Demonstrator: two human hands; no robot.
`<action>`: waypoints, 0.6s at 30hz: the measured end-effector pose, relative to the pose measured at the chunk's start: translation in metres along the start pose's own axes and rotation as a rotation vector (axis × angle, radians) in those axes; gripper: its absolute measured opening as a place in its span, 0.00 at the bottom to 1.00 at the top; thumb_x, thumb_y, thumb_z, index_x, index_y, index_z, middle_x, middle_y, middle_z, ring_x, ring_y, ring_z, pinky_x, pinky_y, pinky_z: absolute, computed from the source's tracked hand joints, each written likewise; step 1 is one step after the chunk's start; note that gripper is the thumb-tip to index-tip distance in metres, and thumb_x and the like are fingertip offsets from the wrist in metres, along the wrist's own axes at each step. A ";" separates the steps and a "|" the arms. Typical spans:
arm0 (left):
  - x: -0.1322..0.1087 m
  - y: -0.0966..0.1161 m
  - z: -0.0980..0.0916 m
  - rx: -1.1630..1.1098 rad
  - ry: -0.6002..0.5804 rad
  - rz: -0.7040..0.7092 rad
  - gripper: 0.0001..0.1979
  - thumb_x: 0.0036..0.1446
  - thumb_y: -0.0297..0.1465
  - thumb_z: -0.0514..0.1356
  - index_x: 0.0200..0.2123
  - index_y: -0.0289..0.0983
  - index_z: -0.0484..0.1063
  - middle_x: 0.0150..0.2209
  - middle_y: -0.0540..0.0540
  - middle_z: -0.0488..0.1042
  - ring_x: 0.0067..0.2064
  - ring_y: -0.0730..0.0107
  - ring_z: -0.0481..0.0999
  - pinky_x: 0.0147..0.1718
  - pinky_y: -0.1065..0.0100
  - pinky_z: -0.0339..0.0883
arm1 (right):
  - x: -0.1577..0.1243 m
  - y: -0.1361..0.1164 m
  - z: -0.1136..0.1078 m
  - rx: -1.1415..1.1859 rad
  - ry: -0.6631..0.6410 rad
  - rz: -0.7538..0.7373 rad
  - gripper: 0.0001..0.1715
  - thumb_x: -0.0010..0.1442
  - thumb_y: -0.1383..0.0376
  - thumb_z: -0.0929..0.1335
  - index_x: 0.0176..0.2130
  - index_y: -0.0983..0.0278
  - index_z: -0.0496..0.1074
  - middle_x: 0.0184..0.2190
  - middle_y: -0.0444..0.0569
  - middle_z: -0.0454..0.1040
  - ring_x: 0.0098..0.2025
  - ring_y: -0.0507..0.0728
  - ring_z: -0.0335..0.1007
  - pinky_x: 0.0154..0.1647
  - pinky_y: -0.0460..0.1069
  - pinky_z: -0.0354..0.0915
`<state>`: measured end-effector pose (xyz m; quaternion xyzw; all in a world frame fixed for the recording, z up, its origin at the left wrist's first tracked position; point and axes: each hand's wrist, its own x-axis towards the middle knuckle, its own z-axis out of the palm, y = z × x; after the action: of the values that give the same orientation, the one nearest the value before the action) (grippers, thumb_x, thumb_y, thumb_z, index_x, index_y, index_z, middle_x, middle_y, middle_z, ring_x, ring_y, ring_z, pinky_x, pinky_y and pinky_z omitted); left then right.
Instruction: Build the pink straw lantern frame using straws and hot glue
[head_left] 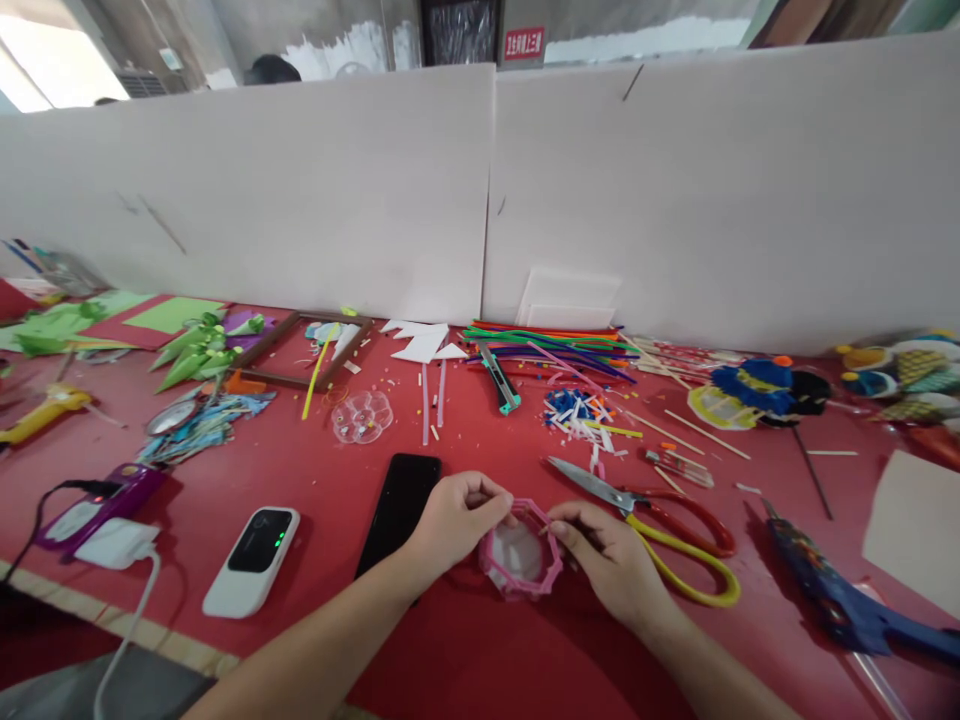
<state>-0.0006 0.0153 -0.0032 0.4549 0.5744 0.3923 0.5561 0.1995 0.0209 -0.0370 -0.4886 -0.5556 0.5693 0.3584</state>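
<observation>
A small pink many-sided ring (556,572), which looks like a little open basket with a pale, see-through bottom, is held between both hands just above the red table. My left hand (459,520) pinches its upper left rim between thumb and fingers. On the opposite side, my right hand (606,558) grips the right rim with thumb and forefinger. Beside the right hand lie scissors (600,488) with one red and one yellow handle loop. A black phone (396,508) lies flat, partly behind my left wrist.
Coloured straw-like strips (555,345) and a green box cutter (501,380) lie toward the white partition (300,200). A blue glue gun (840,590) is at right, a yellow one (52,412) at far left. A white device (251,575) and purple power strip (112,505) sit left.
</observation>
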 end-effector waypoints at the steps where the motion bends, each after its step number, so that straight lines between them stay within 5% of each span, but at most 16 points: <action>1: 0.000 0.000 0.000 -0.002 -0.003 0.000 0.10 0.51 0.38 0.64 0.26 0.38 0.72 0.25 0.46 0.82 0.29 0.66 0.80 0.31 0.69 0.69 | 0.000 0.000 0.000 -0.013 -0.001 -0.008 0.32 0.51 0.37 0.71 0.31 0.63 0.76 0.20 0.45 0.71 0.22 0.53 0.63 0.24 0.47 0.62; 18: -0.004 0.007 0.000 0.031 -0.066 0.060 0.12 0.55 0.40 0.61 0.30 0.38 0.76 0.29 0.46 0.84 0.33 0.64 0.81 0.37 0.67 0.71 | 0.001 -0.004 0.001 0.020 0.039 -0.060 0.30 0.52 0.39 0.71 0.33 0.63 0.76 0.24 0.47 0.73 0.25 0.53 0.65 0.26 0.48 0.65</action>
<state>-0.0004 0.0130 0.0046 0.4931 0.5478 0.3847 0.5556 0.1974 0.0223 -0.0333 -0.4790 -0.5572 0.5545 0.3908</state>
